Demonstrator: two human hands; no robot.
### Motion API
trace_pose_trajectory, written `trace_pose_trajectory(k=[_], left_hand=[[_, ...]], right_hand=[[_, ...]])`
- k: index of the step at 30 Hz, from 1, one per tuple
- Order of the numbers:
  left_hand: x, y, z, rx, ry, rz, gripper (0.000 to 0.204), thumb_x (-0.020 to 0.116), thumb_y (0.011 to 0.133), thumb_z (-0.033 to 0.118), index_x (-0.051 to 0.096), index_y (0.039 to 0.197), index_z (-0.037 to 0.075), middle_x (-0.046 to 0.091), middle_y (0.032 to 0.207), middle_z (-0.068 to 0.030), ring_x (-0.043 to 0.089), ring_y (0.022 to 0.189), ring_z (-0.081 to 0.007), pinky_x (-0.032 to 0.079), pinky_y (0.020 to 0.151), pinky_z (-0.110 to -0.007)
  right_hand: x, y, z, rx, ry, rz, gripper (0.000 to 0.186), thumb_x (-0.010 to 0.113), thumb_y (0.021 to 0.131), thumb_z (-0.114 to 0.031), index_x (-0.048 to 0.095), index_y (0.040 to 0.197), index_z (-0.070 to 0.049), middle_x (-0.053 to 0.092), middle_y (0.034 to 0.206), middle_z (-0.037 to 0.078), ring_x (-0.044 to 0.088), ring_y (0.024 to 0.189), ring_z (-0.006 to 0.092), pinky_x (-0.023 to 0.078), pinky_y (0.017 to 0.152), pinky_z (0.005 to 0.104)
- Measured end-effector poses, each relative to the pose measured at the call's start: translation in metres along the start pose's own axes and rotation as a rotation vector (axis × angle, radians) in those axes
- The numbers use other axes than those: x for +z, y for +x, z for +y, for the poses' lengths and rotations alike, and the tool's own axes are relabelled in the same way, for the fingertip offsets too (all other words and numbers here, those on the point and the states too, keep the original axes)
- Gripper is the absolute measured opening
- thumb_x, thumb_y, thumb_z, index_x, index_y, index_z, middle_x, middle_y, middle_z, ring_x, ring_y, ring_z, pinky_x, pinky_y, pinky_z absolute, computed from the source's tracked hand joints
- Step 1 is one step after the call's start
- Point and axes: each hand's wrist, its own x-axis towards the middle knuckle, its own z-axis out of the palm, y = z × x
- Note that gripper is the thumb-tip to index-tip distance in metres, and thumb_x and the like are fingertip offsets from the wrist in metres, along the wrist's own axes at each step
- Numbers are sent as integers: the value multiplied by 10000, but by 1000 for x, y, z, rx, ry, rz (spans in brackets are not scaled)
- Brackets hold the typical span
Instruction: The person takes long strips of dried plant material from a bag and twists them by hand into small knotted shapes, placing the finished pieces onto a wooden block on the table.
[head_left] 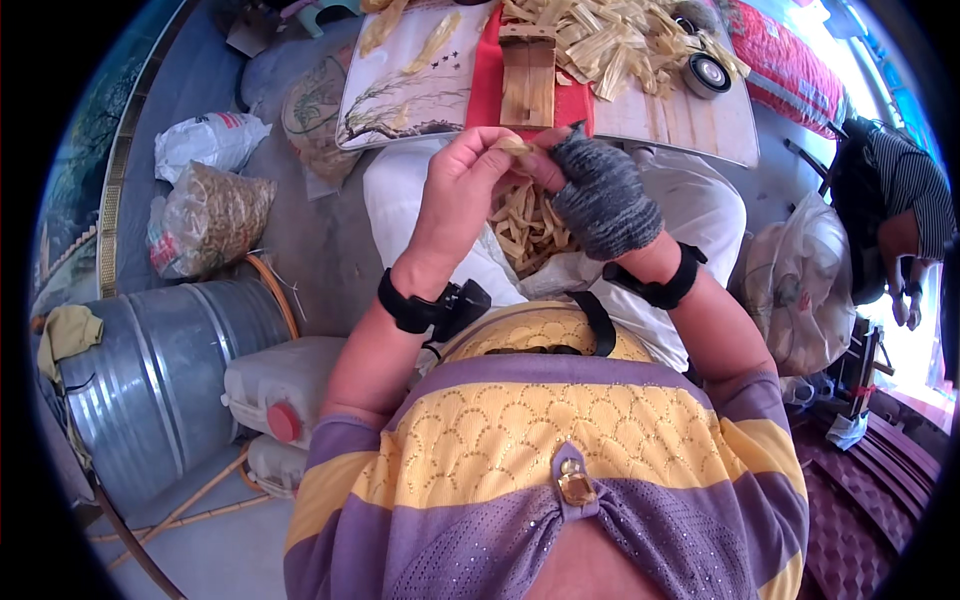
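Observation:
My left hand [465, 185] and my right hand [595, 190], in a grey fingerless knit glove, meet in front of my lap, both pinching a small pale yellow dried strip [514, 147]. Below them, a pile of similar strips [525, 235] lies between my white-clad legs. Just beyond my hands, a wooden block tool [527, 80] rests on a red cloth [478, 90] on a low board [400, 105]. More dried strips [610, 40] are heaped on the board's far right, beside a round black-and-silver object [707, 75].
At left are filled sacks [210, 225], a metal drum [165, 385] and plastic jugs [280, 385]. At right are a red sack [775, 70], a white bag [800, 280] and purple molded panels [870, 510]. Another person's striped sleeve and hand [900, 260] show at the right edge.

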Motion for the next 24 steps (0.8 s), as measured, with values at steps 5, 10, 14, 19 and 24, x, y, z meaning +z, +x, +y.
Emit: trace_pose_trajectory(k=[5,10,14,19,24], left_hand=[[-3,-1,4,-163,-319,-96,218,421,916,107,523,1059,-21,597,960,-71,571,865,-138,448,797,-261],[-3,-2,2,170,271,29,154,439,906,75,561,940,-13,601,831,-34,559,779,-91,446,742,-219],[15,-7,15,-13,10,159,166,504,891,133,566,817,-2,573,681,2,532,657,-91,438,632,-231],[9,0,6,200,506,19,293,504,903,224,517,696,17,509,614,13,458,553,-124,379,528,-280],[-2,2,7,-167,-685,-186,291,490,904,256,479,679,73,434,591,11,407,560,-79,344,556,-210]], right_hand=[[-6,8,6,85,265,-24,286,572,837,-305,603,903,-29,608,707,82,600,651,219,463,617,316],[-5,5,-6,405,632,-232,277,600,820,-290,613,860,-16,572,624,27,527,569,94,431,551,239],[1,8,2,477,712,-76,276,612,812,-289,598,872,-20,551,603,9,496,546,64,402,505,214],[3,14,10,508,785,-60,251,616,810,-277,552,886,-46,498,573,-12,464,517,57,363,465,210],[0,12,38,610,1072,-80,231,517,878,-326,509,824,-102,360,523,-54,282,425,37,189,397,189]])
